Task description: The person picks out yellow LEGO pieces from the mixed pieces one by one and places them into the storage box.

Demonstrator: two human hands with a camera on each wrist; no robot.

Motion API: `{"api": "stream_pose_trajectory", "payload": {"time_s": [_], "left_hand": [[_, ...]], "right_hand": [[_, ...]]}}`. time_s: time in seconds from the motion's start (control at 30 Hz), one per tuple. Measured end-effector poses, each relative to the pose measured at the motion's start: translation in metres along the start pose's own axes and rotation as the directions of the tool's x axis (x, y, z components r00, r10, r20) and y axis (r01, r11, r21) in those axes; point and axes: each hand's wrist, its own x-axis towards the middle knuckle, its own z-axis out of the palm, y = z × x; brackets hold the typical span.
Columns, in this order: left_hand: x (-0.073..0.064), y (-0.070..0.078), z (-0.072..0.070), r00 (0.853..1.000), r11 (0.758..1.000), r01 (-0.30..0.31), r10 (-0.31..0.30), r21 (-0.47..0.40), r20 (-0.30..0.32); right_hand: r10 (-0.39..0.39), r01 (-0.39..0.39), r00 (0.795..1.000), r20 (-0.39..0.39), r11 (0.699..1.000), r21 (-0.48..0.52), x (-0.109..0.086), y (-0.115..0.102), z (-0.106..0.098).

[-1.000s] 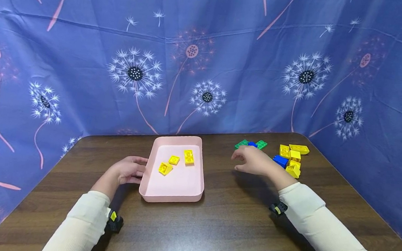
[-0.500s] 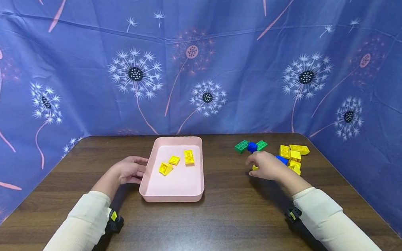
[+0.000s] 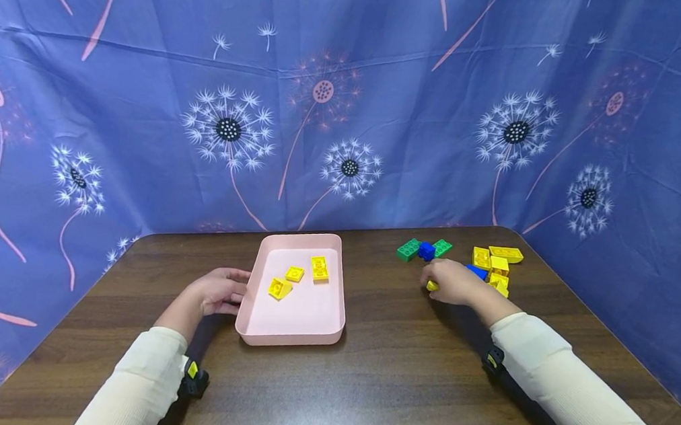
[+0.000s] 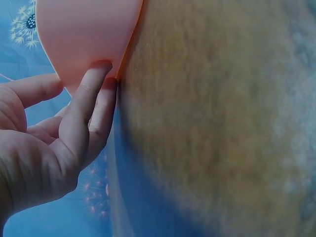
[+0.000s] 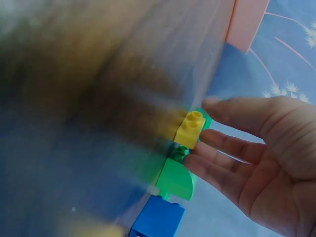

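My left hand (image 3: 221, 292) is at the left wall of the pink tray (image 3: 289, 338); in the left wrist view its extended fingers (image 4: 89, 94) touch the tray's outer side, with the thumb by the rim. Inside the tray are a yellow sloped brick (image 3: 278, 288), a small yellow brick (image 3: 294, 274) and a longer yellow brick (image 3: 320, 269). Low over the table on the right, my right hand (image 3: 456, 281) pinches a yellow toy brick (image 5: 190, 131), two studs showing in the right wrist view. The fingers hide part of this brick in the head view.
Green bricks (image 3: 408, 249) and a blue brick (image 3: 426, 251) lie just beyond the right hand. To its right sit several yellow bricks (image 3: 498, 265) with a blue one (image 3: 477, 272) partly covered by the hand. A patterned blue cloth (image 3: 386, 108) hangs behind the table.
My right hand has moved slightly right and down, uncovering the blue brick behind it, and its fingers have closed on the yellow brick. The left hand and tray stay put.
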Motion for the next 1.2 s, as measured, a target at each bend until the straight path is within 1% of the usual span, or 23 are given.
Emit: {"api": "stream_pose_trajectory", "payload": {"time_s": [0.13,0.37,0.6,0.7,0.87,1.07,1.2], "left_hand": [[0.001,-0.001,0.000,1.000,1.000,-0.002,0.002,-0.003,-0.001],[0.001,-0.003,0.002,1.000,1.000,-0.002,0.003,-0.020,0.003],[0.001,-0.003,0.002,1.000,1.000,-0.009,0.009,-0.005,0.007],[0.002,-0.003,0.002,1.000,1.000,-0.015,0.015,-0.015,0.013],[0.003,-0.003,0.002,1.000,1.000,-0.021,0.021,-0.023,0.021],[0.002,-0.003,0.000,1.000,1.000,-0.023,0.023,-0.003,0.010],[0.001,-0.003,-0.001,1.000,1.000,-0.019,0.019,0.003,0.001]], "right_hand": [[-0.019,0.019,1.000,0.019,1.000,-0.009,0.006,0.004,0.003],[0.033,-0.032,0.997,0.075,0.999,-0.005,0.012,0.009,0.007],[0.044,-0.044,0.996,0.078,0.999,-0.006,0.013,0.010,0.009],[0.053,-0.053,0.995,0.085,0.999,-0.003,0.011,0.008,0.007],[0.052,-0.051,0.995,0.086,0.999,-0.007,0.010,0.005,0.005],[0.042,-0.041,0.994,0.104,0.999,-0.009,0.012,0.002,0.003],[0.019,-0.019,0.994,0.107,1.000,-0.005,0.014,0.001,-0.001]]}}
